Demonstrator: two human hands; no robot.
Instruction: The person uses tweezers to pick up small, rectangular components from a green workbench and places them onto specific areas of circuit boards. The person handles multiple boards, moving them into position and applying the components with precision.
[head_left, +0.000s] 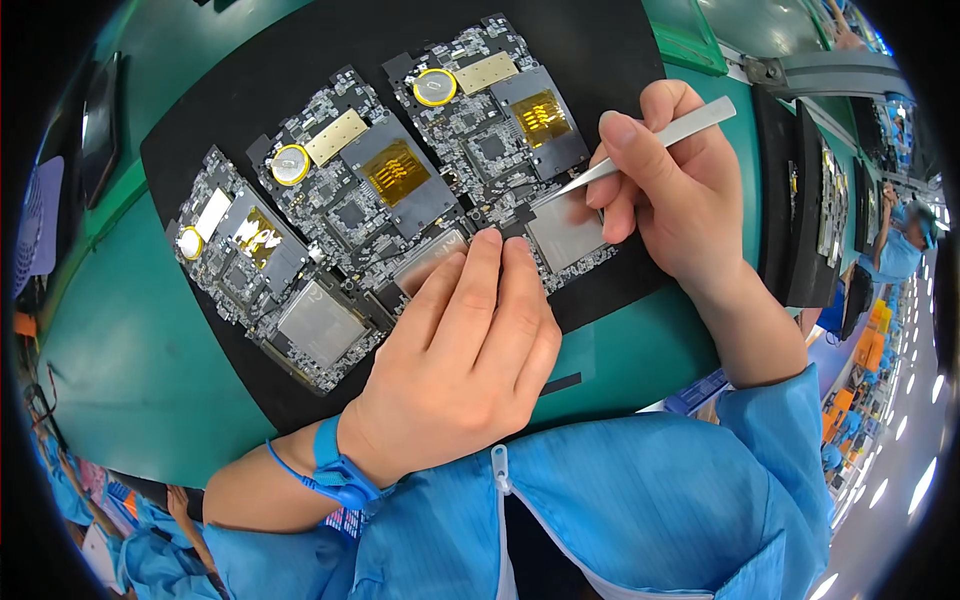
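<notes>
My right hand (690, 190) grips silver tweezers (700, 121) between thumb and fingers. Their fine tip points down at the right circuit board (475, 135), just above a square silver metal shield (570, 228). Whether the tip touches the board I cannot tell. My left hand (465, 350) lies palm down with its fingers stretched out. Its fingertips rest at the lower part of the middle circuit board (345, 215), beside the right board, and hide part of its shield. Further left lies a third circuit board (240, 270). Each board carries a round coin cell and amber tape.
All three boards lie on a black mat (320, 50) over a green tabletop (120, 300). Black trays with more boards (830, 210) stand at the right. A dark flat device (100, 130) is at the far left. Other people in blue work nearby.
</notes>
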